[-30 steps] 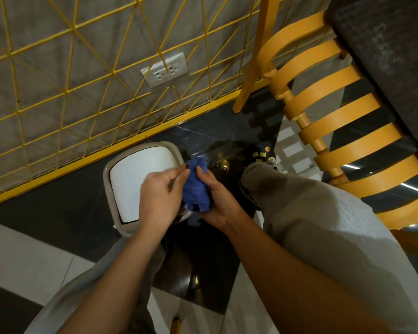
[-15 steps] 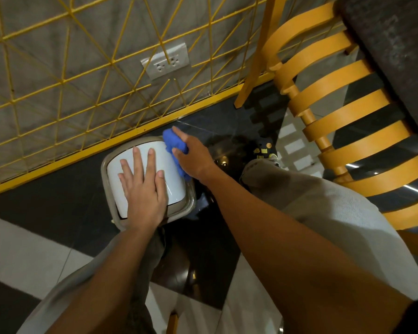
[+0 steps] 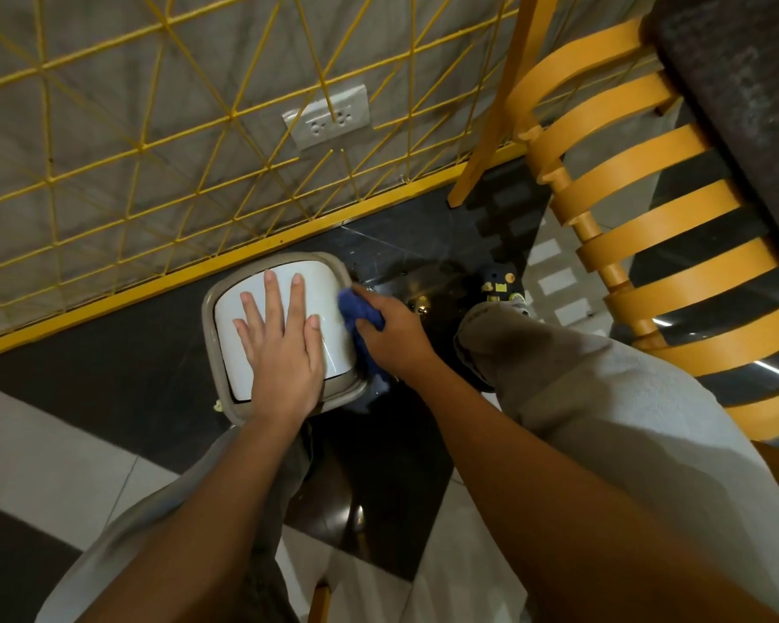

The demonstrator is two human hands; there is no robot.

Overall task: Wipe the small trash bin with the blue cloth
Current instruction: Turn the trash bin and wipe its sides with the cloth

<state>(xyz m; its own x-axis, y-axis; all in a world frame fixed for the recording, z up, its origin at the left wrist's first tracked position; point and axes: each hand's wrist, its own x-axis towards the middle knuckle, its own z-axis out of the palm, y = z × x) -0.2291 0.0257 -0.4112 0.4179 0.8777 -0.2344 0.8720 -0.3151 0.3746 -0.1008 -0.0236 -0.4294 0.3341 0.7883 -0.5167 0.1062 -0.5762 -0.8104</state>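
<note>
Yellow wire-grid panel (image 3: 109,303) at 12 o'clock. Below it, at 9 o'clock of centre on the dark floor (image 3: 109,361), stands the small taupe plastic trash bin (image 3: 208,321) with its white lid (image 3: 232,361). Left hand (image 3: 282,353), fingers straight, steadies the lid. Right hand (image 3: 390,339), grip closed round the crumpled blue cloth (image 3: 354,308), has slid from the rim's 1 o'clock to 3 o'clock: wiping has begun, and most surfaces are probably outstanding.

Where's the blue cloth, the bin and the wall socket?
cloth (image 3: 354,310), head view, bunched top end.
bin (image 3: 232,353), head view, white lid's left side.
socket (image 3: 327,121), head view, faceplate middle.
</note>
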